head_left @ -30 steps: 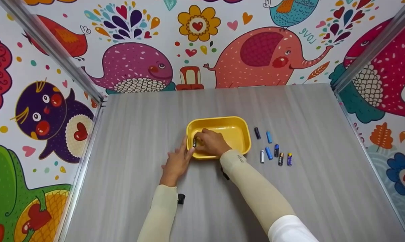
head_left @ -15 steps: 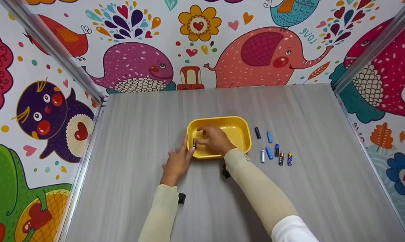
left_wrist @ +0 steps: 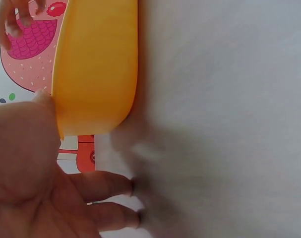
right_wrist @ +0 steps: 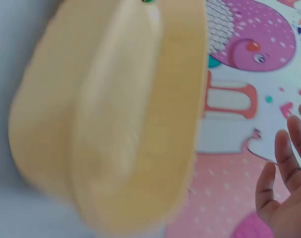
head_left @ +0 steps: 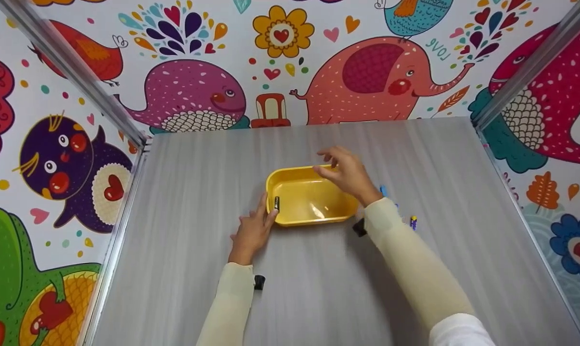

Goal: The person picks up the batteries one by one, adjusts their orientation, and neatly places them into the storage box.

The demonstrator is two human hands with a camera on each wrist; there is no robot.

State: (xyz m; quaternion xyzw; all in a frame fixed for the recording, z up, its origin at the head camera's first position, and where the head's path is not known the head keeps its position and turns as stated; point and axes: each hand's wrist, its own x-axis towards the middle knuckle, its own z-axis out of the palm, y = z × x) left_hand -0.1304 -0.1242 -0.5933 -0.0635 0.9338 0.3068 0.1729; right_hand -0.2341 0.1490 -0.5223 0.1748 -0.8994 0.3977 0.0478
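Observation:
A yellow plastic tray [head_left: 309, 218] sits mid-table. My left hand [head_left: 254, 235] grips its near left corner; the thumb overlaps the rim and the index finger lies along the outer wall. In the left wrist view, two fingers [left_wrist: 105, 186] stretch down beside the tray. One black battery [head_left: 276, 203] lies inside against the left wall, close to my left thumb. My right hand [head_left: 345, 173] hovers over the tray's far right rim, fingers loosely bent and holding nothing. Its fingers [right_wrist: 289, 158] look spread in the right wrist view, apart from the tray.
Right of the tray, a light blue battery [head_left: 384, 191] and a purple battery with a yellow end [head_left: 413, 222] show past my right forearm, which covers others. Patterned walls [head_left: 198, 91] with metal corner posts [head_left: 535, 67] enclose the grey table [head_left: 198, 168].
My right hand has let go of the black battery at the tray's left end, then lifted and moved right over the far rim. My left hand stays at the tray's corner.

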